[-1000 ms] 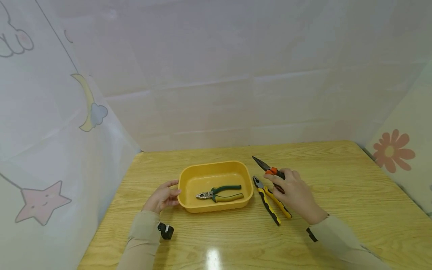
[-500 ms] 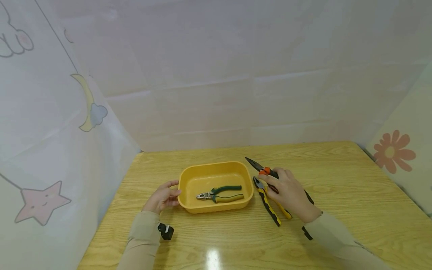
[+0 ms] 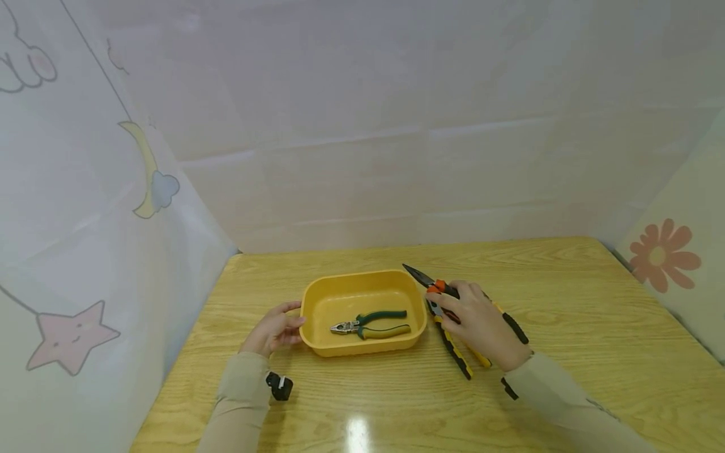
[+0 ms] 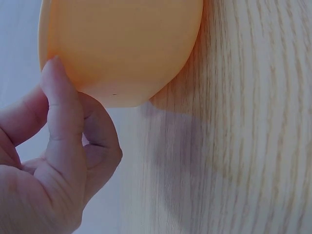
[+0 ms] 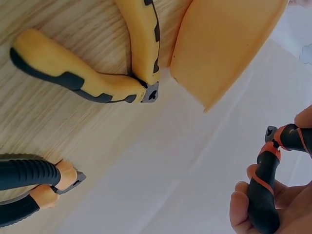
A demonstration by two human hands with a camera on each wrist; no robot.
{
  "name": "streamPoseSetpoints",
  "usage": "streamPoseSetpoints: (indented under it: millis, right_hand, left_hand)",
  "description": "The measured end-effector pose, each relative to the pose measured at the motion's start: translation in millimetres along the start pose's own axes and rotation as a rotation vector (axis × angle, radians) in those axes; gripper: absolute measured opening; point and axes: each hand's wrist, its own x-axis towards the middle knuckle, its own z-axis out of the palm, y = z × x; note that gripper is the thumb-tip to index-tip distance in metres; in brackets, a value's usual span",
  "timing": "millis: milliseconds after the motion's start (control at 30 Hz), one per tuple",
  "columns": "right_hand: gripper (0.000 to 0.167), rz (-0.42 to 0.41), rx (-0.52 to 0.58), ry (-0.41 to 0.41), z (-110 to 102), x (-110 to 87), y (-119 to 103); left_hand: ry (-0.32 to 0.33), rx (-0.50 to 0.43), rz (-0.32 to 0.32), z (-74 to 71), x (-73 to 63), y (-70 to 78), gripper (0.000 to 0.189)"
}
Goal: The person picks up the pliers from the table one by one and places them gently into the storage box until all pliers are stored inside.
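Note:
My left hand [image 3: 274,330] pinches the left end of a yellow plastic basin [image 3: 310,343], thumb at its rim in the left wrist view. Inside the basin lies a pair of combination pliers [image 3: 374,326] with green and yellow handles. My right hand [image 3: 478,324] holds long-nose pliers [image 3: 420,275] by their black and orange handles [image 5: 263,192]. Their pointed tip overlaps the basin's back right corner in the head view. Below that hand, yellow-and-black-handled pliers [image 3: 455,352] lie on the table beside the basin, partly covered by the hand.
Another pair of pliers with black handles [image 5: 22,173] lies to the right, mostly hidden behind my right hand in the head view. The wooden table [image 3: 362,390] ends at a pale cloth backdrop [image 3: 362,189]. A black wrist camera [image 3: 279,385] sits at my left cuff.
My right hand has moved left with the long-nose pliers, bringing their tip to the basin's corner and uncovering black handles behind it. My left hand has stayed at the basin.

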Motion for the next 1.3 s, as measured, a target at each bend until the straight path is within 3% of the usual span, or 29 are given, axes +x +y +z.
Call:
streamPoseSetpoints:
  millis: [233,633,1067,1300]
  right_hand:
    - [0.042,0.011,0.056,-0.045,1,4.6,-4]
    - [0.038,-0.072,-0.001,0.037,19,14.4,-8]
    - [0.041,-0.108,-0.037,-0.007,27,15.4,-9]
    - [0.039,-0.109,-0.013,-0.082,28,17.0,-8]
  left_hand:
    - [0.005,-0.003,0.001,0.7,0.1,0.3,0.054]
    - [0.011,-0.001,-0.01,0.6,0.3,0.1,0.054]
    - [0.011,-0.003,-0.004,1.9,-0.8,0.6,0.055]
    - [0.016,-0.006,0.002,1.5,-0.7,0.4,0.054]
